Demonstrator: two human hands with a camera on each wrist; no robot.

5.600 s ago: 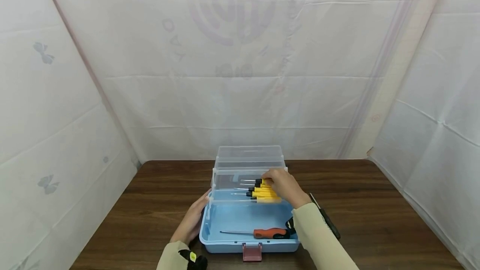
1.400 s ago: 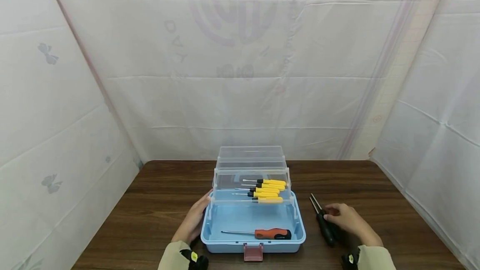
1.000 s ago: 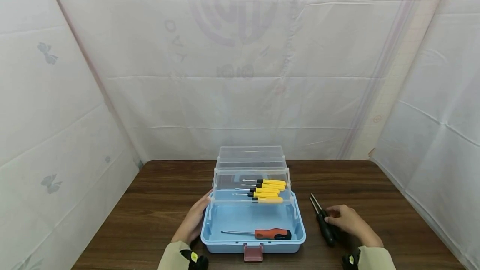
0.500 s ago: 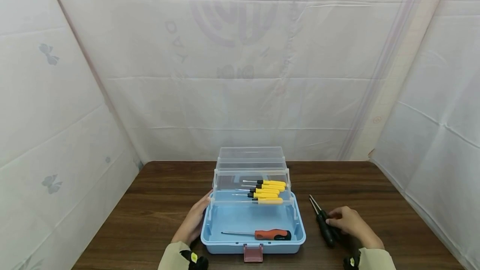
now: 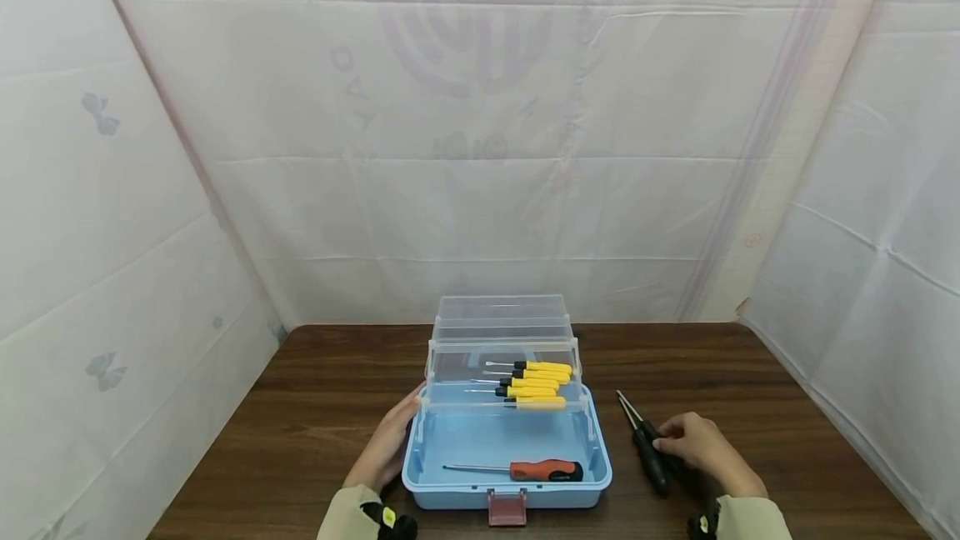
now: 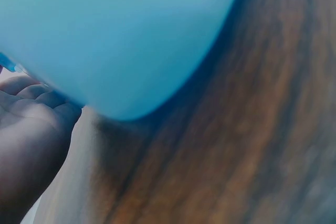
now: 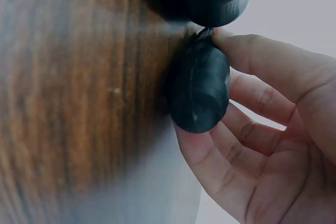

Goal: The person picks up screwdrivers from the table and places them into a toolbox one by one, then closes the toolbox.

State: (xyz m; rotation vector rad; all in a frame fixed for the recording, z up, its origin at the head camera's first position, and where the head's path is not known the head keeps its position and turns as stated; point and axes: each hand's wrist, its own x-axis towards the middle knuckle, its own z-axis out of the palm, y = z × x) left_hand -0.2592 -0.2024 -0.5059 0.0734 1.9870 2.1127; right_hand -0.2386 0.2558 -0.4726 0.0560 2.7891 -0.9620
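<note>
Fingers [image 7: 210, 169] and thumb of the right hand [image 5: 699, 447] were clamped on the handle of a black screwdriver [image 7: 199, 90], thumb on one side, fingertips on the other. It was low over the table [image 5: 750, 382], right of the box; I could not tell whether it touched the wood. It looked stiff and sturdy, light enough to pinch but weightier than a slim tool; the rounded, rather smooth handle might roll or slip. Its thick middle seemed the best place to hold, as a grip at the end could let the shaft dip.

Just left of those fingers lay a second black screwdriver [image 5: 651, 463], shaft pointing away from the person, close enough that a loose fingertip might knock it. Farther left stood the open blue box [image 5: 457, 497], an orange screwdriver [image 5: 551, 470] on its floor and yellow screwdrivers [image 5: 534, 392] in the clear tray [image 5: 450, 394] behind. Across the box from those fingers, the left hand [image 5: 386, 437] rested against its side; with the fingertips partly hidden, I could not tell whether they gripped or merely pressed.
</note>
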